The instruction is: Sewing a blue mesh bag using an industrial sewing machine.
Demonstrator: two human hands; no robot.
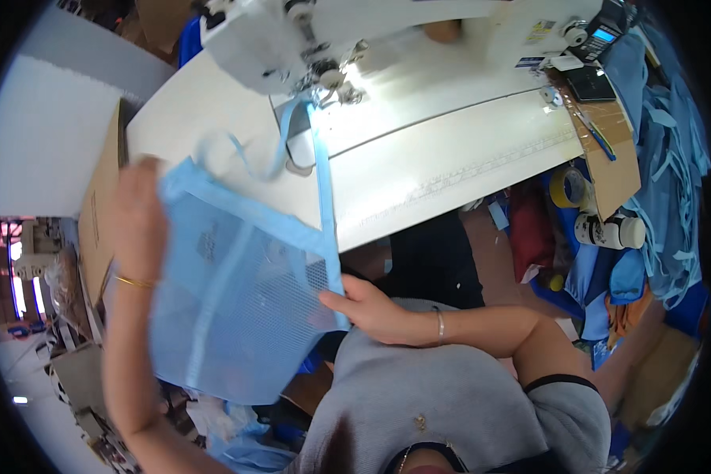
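A light blue mesh bag [229,308] with solid fabric bands hangs off the table's near left edge, and a narrow blue strip runs up from its right side to the sewing machine's needle area [332,83]. My left hand [138,217], slightly blurred, grips the bag's upper left corner with bent fingers. My right hand [371,310] pinches the right edge band lower down, thumb on top. A loose blue strap [249,158] curls on the white tabletop [442,142] under the machine head.
At the right lie cardboard [616,174], a dark flat object [588,83], pens [592,134], yellow tape [565,188], a white bottle [608,231] and heaped blue fabric strips [660,197]. A cardboard panel [96,213] stands at the left, with more machinery behind.
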